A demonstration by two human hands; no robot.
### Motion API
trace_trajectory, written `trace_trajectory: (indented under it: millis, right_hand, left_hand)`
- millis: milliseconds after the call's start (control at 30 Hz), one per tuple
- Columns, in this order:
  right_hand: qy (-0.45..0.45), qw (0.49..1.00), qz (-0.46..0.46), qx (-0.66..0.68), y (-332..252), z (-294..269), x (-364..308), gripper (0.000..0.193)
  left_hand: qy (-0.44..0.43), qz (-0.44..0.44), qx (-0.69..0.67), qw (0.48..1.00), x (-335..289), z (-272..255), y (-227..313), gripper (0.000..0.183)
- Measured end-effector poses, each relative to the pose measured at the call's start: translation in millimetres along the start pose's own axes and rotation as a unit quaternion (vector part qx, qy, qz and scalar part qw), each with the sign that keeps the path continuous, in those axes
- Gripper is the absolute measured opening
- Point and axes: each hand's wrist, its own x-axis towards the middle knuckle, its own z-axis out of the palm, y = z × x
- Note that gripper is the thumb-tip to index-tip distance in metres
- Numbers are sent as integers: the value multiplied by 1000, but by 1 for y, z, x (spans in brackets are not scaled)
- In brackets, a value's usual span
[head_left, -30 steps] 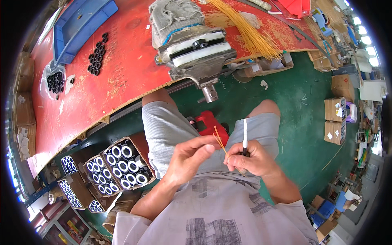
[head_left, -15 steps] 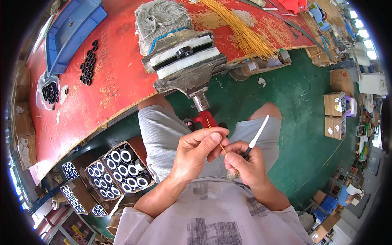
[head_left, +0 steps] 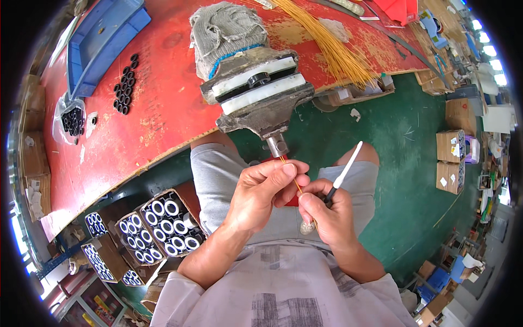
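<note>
My left hand [head_left: 256,193] is closed in a pinch on a thin yellow-orange strand [head_left: 299,187] that looks like a stiff bristle or cane sliver. Its tip pokes out just above my left fingers. My right hand [head_left: 331,217] pinches the same strand lower down, close beside the left. Also held in the right hand is a pen-like tool [head_left: 347,169] with a white tapering end and a black grip, pointing up and right. A pale rounded knob [head_left: 306,228] shows under the right fingers. Both hands are above my lap, below the bench vise [head_left: 267,109].
A black ring [head_left: 259,79] is clamped between the vise's white jaw pads. A grey knitted cloth [head_left: 226,32] covers the vise's back. On the red bench [head_left: 169,87] lie yellow strands [head_left: 327,46], black rings [head_left: 125,87] and a blue bin [head_left: 103,49]. Boxed white-rimmed tubes [head_left: 173,223] stand lower left.
The view has shifted slightly, so the bench and vise appear farther right and lower. Less of the strand shows above my left fingers. Both hands keep their pinch.
</note>
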Motion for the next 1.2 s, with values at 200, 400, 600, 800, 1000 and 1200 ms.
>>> trace_trajectory:
  millis: [200, 400, 600, 800, 1000, 1200]
  right_hand:
    - [21, 997, -50, -53, 1, -1, -4, 8]
    - [7, 988, -137, -71, -24, 10, -2, 5]
    - [25, 982, -155, -101, -62, 31, 39, 9]
    - [17, 983, -158, -89, -63, 42, 60, 9]
    - [56, 971, -194, -130, -76, 63, 65, 5]
    - [98, 927, -277, -232, -80, 75, 70, 4]
  left_hand:
    - [-5, 30, 76, 997, -8, 5, 4, 27]
    - [-45, 56, 107, 992, -25, 21, 31, 28]
    - [122, 237, 272, 925, -52, 18, 76, 29]
    - [170, 433, 527, 711, -23, 9, 119, 18]
    - [134, 426, 593, 670, 6, 9, 125, 22]
    - [120, 430, 564, 694, 25, 12, 126, 18]
